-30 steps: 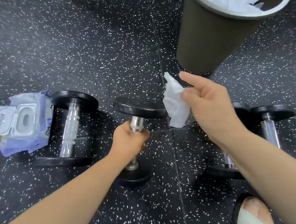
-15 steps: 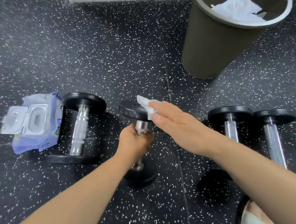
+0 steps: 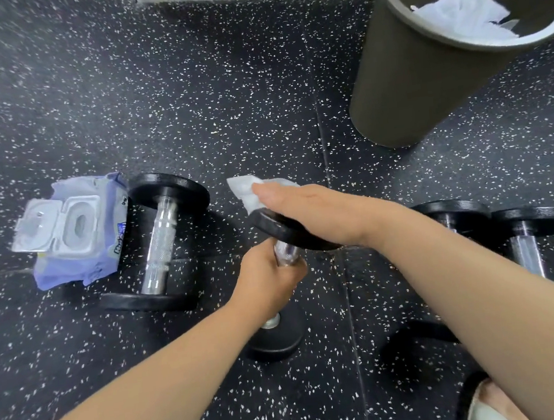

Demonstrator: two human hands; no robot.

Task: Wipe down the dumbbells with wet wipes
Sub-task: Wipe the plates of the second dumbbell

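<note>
Black iron and chrome, the dumbbell [image 3: 276, 340] you are working on stands on end on the speckled rubber floor [image 3: 190, 99], tipped a little toward you. That puts its top plate [image 3: 272, 226] face up, where a flat palm can reach it.

Your left hand [image 3: 268, 278] is wrapped tight round the knurled handle just under that plate, fingers fully curled. This looks like a bracing grip, so the weight neither topples nor spins while you rub.

Your right hand [image 3: 309, 213] lies across the plate with the fingers straight and together. It grips nothing and presses the white wet wipe [image 3: 245, 189] down under the fingertips. A corner of the wipe sticks out past the far rim.

Just left of the standing dumbbell a second dumbbell [image 3: 160, 244] lies on its side. Beyond that one is the wipe pack [image 3: 78, 229], its lid flipped open, probably so the next sheet comes out one-handed.

To the right of the standing dumbbell two more dumbbells [image 3: 526, 246] lie side by side, partly behind your forearm. I cannot tell which of these have been cleaned.

Farther back on the right stands a dark waste bin [image 3: 425, 77] with crumpled wipes [image 3: 463, 12] inside, close enough to toss this sheet when it is spent.
</note>
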